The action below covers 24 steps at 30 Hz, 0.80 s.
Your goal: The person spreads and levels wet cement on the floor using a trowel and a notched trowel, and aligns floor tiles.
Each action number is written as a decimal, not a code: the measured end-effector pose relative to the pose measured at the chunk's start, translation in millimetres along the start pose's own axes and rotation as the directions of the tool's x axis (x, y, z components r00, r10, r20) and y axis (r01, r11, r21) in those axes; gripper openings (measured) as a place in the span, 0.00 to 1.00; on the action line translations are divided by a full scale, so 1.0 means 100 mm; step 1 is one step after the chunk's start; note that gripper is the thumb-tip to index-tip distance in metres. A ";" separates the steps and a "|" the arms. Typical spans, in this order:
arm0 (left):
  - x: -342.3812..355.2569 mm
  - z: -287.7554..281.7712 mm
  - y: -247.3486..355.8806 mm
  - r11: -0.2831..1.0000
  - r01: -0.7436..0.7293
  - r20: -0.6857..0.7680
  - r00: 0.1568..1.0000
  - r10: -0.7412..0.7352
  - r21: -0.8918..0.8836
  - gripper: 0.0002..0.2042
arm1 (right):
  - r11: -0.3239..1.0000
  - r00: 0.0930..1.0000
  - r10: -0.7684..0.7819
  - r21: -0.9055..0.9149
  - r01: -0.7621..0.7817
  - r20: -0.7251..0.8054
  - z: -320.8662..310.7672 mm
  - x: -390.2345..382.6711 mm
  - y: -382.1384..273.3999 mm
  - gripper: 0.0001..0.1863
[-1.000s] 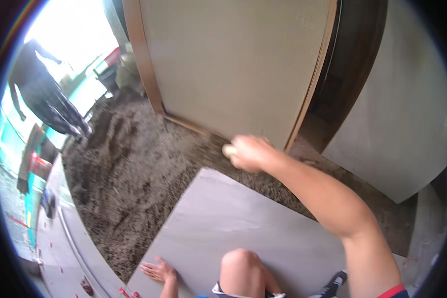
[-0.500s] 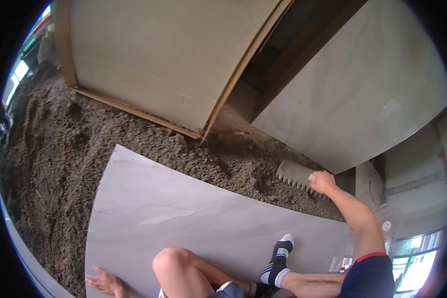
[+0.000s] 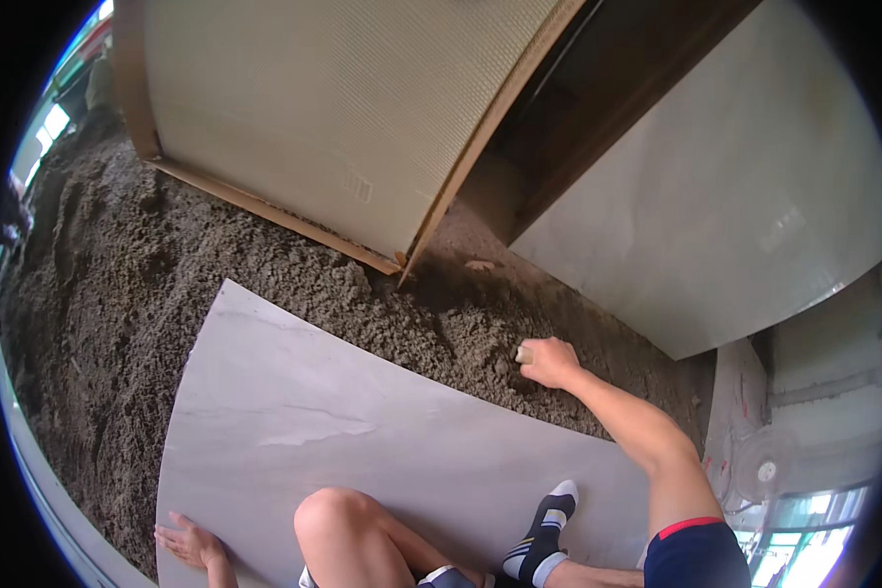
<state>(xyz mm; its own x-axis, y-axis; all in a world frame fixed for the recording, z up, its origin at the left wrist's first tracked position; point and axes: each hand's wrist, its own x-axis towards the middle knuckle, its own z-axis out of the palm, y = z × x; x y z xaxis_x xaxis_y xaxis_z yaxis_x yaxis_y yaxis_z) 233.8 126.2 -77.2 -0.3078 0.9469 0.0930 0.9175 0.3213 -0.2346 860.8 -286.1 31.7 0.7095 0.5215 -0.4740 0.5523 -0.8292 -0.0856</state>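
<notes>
My right hand (image 3: 553, 365) is closed round the handle (image 3: 524, 354) of a notched trowel, low over the grey-brown mortar bed (image 3: 465, 343). The trowel's toothed blade cannot be seen at this moment. Before me lies a large pale grey marbled tile (image 3: 294, 402), and my bent leg and socked foot (image 3: 547, 524) are over it. At the tile's left edge, my left hand (image 3: 190, 541) rests flat with the fingers spread.
A large panel with a cardboard-edged frame (image 3: 284, 118) stands at the far side on the mortar. To its right leans another marbled tile (image 3: 745, 196), beside a dark brown beam (image 3: 637, 103). Rough mortar (image 3: 78, 392) stretches along the left.
My right hand has swept left over the mortar with the trowel, whose blade has gone out of sight. My left hand stays on the tile's edge. The view has shifted slightly.
</notes>
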 end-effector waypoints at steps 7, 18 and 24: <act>-0.10 -0.06 0.01 0.999 -0.017 -0.037 0.999 0.018 0.037 0.37 | 0.986 0.989 0.148 -0.080 -0.148 -0.009 -0.60 -0.32 -0.18 0.17; -0.24 -0.19 0.15 0.993 -0.100 -0.045 0.994 0.097 -0.070 0.35 | 0.880 0.911 -0.406 0.301 0.368 0.071 -1.93 0.27 -3.05 0.18; -0.15 -0.17 0.05 0.995 -0.079 -0.033 0.996 0.078 -0.053 0.36 | 0.895 0.886 -0.423 -0.062 0.441 0.192 -2.25 0.55 -3.35 0.15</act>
<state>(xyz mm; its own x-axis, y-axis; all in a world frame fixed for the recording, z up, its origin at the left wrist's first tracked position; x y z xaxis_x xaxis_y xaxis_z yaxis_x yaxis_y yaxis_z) 247.4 113.2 -63.4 -0.2273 0.9680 0.1064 0.9510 0.2441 -0.1897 813.3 65.0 231.6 0.3109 0.7737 -0.5520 0.8345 -0.5002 -0.2311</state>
